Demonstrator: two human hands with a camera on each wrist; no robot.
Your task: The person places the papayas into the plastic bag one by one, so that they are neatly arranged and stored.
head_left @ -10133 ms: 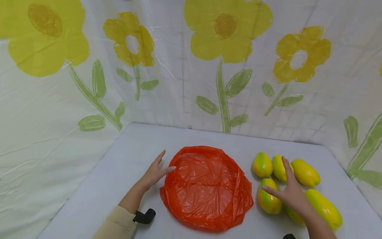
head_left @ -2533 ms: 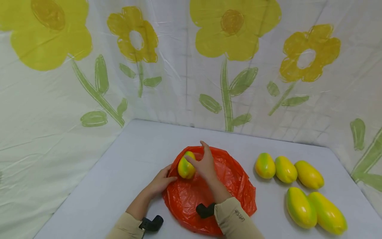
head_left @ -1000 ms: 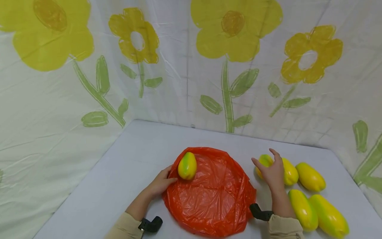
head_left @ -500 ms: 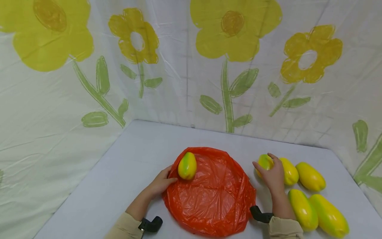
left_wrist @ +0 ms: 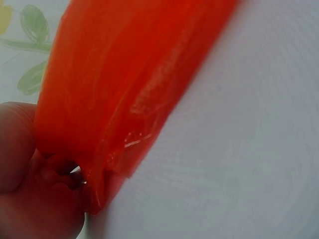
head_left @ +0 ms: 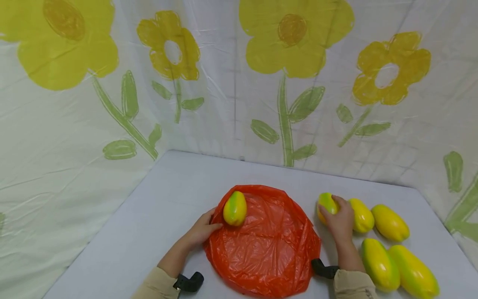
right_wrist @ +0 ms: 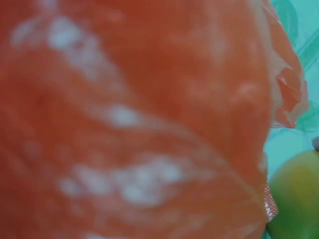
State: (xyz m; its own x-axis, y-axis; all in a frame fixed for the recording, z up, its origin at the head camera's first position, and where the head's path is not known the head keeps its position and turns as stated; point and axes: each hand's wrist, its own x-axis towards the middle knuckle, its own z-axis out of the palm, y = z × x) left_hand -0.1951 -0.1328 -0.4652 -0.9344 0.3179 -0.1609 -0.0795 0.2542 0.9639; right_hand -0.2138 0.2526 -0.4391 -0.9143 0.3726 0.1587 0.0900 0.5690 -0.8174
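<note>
A person's left hand (head_left: 203, 229) pinches the rim of a red plastic bag (head_left: 267, 251), one yellow-green fruit (head_left: 235, 209) lying inside just beyond the thumb, while the right hand (head_left: 342, 218) grips a second fruit (head_left: 326, 203) between thumb and fingers. Two more fruits (head_left: 390, 223) sit on the white surface (head_left: 194, 178) just right of that hand; a further pair (head_left: 381, 265) lies near its wrist.

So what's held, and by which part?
The left hand holds the red bag by its left rim; the right hand grips a yellow-green fruit beside the bag, thumb across its near side, fingers at its right.
</note>
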